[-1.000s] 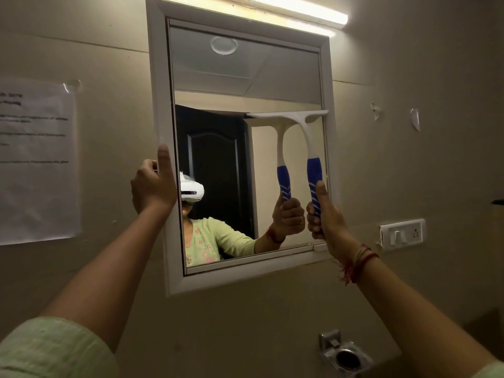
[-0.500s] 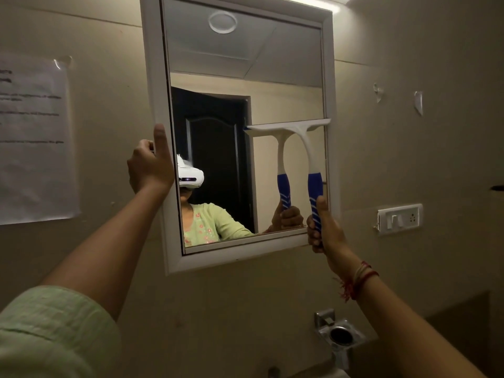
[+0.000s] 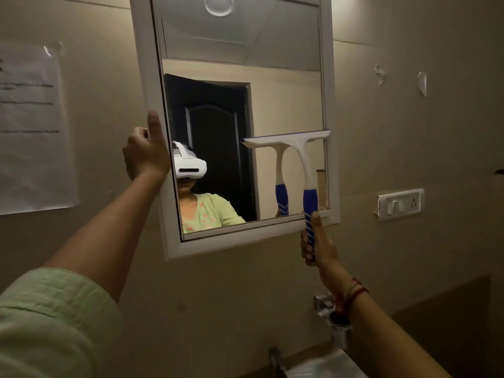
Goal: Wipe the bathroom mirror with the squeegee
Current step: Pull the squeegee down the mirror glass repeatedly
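Squeegee [image 3: 302,162] is sitting on the glass of the mirror [image 3: 331,77], lower right part. The blade is lying roughly level and its right end is reaching the inner edge of the white frame. The white neck is running down into a blue grip that is crossing the bottom rail of the frame. The squeegee's reflection is showing just to its left in the glass.

Right hand [image 3: 317,246] is gripping the blue grip just below the frame. Its fingers [image 3: 306,251] are wrapping tight round the grip and the thumb is pointing up along it. A red thread bracelet [image 3: 354,291] is sitting on that wrist.

Left hand [image 3: 144,156] is holding the mirror's left frame rail at about mid height. Its fingers [image 3: 136,137] are curling round the outer edge and the thumb [image 3: 155,126] is lying straight up the front of the rail. A pale green sleeve [image 3: 49,323] is covering the upper arm.

The glass is reflecting a dark door, a round ceiling fitting and the person wearing a white headset.

Containers: a metal wall holder [image 3: 338,320] is showing under the right wrist, partly hidden by it, so cannot tell what is in it. The corner of a white basin [image 3: 324,366] is poking in at the bottom edge, its inside out of view.

On the wall, a printed paper notice [image 3: 32,132] is hanging left of the mirror, text too blurred to read. A white switch plate [image 3: 399,204] is sitting to the right, near the bottom frame corner.
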The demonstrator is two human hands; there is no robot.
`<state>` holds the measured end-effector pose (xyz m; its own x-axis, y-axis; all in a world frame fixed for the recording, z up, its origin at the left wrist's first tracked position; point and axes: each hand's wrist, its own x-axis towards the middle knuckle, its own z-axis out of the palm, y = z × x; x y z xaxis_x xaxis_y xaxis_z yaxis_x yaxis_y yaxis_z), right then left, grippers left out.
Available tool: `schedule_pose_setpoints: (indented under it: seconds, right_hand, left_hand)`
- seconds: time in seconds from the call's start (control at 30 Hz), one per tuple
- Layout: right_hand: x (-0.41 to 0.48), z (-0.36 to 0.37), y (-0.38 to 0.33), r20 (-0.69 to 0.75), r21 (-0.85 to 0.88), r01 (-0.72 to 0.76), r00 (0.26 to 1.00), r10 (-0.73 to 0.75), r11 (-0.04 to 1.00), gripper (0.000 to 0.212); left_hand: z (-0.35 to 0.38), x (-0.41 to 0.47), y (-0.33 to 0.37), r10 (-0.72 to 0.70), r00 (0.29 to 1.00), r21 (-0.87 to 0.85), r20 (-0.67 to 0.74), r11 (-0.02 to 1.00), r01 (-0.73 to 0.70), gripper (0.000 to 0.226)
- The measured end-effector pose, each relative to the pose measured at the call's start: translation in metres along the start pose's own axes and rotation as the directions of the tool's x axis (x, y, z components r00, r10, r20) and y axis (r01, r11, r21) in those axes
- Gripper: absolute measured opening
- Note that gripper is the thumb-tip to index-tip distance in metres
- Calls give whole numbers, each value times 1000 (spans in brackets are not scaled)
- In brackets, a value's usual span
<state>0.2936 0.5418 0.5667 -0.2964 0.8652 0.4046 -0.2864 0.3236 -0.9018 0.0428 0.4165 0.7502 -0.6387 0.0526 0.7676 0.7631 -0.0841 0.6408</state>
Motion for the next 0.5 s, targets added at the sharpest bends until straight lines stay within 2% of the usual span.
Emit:
schedule_pose_setpoints:
  seconds: [0.13, 0.3, 0.5]
  right_hand:
    - [-5, -2, 12, -15, -11, -19, 1000, 19, 1000, 56]
    - [-12, -5, 25, -9, 3, -22, 1000, 22, 1000, 75]
    - [-21, -7, 41, -11, 0, -42, 999, 42, 999, 78]
  left_hand:
    - [0, 1, 0, -16, 1000, 13, 3, 1000, 16, 52]
    - [1, 1, 0, -13, 1000, 0, 4, 1000, 13, 52]
    - [0, 2, 1, -18, 1000, 2, 14, 1000, 18, 51]
